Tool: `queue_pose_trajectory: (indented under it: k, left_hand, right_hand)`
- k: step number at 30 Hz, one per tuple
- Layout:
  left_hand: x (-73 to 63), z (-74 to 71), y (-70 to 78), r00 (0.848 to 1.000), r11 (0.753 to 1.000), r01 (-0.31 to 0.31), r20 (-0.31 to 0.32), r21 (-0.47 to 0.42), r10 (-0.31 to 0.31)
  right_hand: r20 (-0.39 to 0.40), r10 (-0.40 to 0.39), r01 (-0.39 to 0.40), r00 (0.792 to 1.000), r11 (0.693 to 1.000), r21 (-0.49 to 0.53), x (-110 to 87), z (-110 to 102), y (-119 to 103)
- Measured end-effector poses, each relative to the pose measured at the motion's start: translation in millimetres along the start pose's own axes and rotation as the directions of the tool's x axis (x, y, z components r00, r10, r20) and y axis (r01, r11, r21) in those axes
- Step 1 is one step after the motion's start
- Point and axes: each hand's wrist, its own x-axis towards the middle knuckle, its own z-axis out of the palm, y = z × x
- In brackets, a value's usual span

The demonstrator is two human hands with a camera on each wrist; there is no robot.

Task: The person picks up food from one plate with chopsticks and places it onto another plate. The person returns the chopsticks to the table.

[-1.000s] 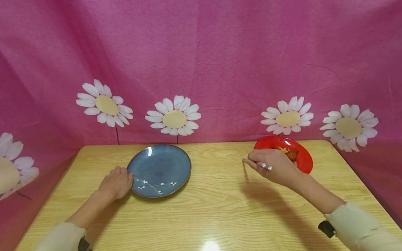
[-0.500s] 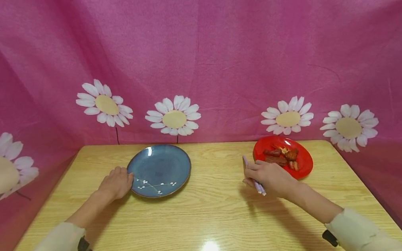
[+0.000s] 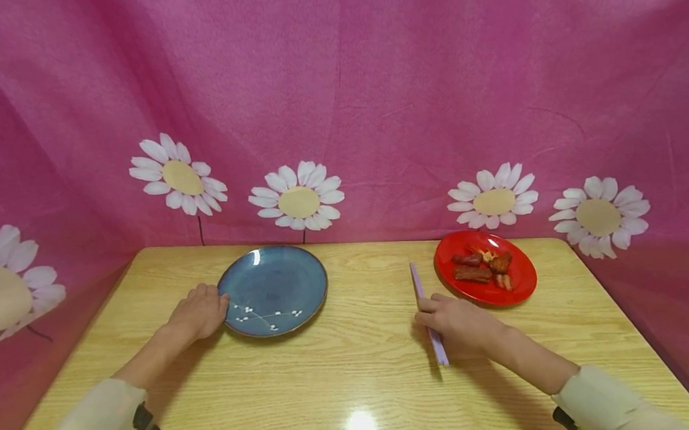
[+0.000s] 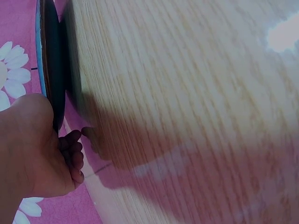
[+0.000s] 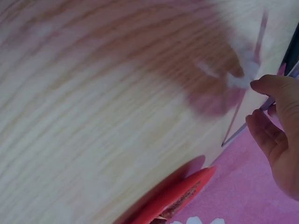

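My left hand holds the left rim of a round blue plate with white blossom sprigs. In the left wrist view, the thumb side meets the plate's edge while the fingers curl beside and below it. Purple chopsticks are gripped in my right hand, pointing away from me just above the table. The right wrist view shows the thumb and fingers around them, one tip near the tabletop. Behind the right hand, a red plate carries several pieces of browned meat.
Both plates stand on a light wood-grain table, toward its far edge. A pink curtain with white daisies hangs behind and at both sides. Bare tabletop lies between the plates, and glare shows near the front.
My right hand has drawn back from above the red plate toward me, uncovering the meat. The chopsticks have turned to lie lengthwise away from me. My left hand stays at the blue plate.
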Motion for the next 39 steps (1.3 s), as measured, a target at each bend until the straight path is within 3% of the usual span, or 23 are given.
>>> queue_pose_trajectory:
  k: [13,39]
  left_hand:
    - [-1.7,2.4,0.8,1.0,1.0,0.004,-0.012,-0.003,-0.004]
    - [0.2,0.7,0.1,1.0,1.0,0.002,-0.009,0.005,-0.002]
  right_hand:
    - [0.035,-0.039,0.043,0.999,0.991,-0.127,-3.3,10.1,-1.5]
    - [-0.008,-0.036,0.034,0.999,0.978,-0.205,-8.2,18.4,-5.6]
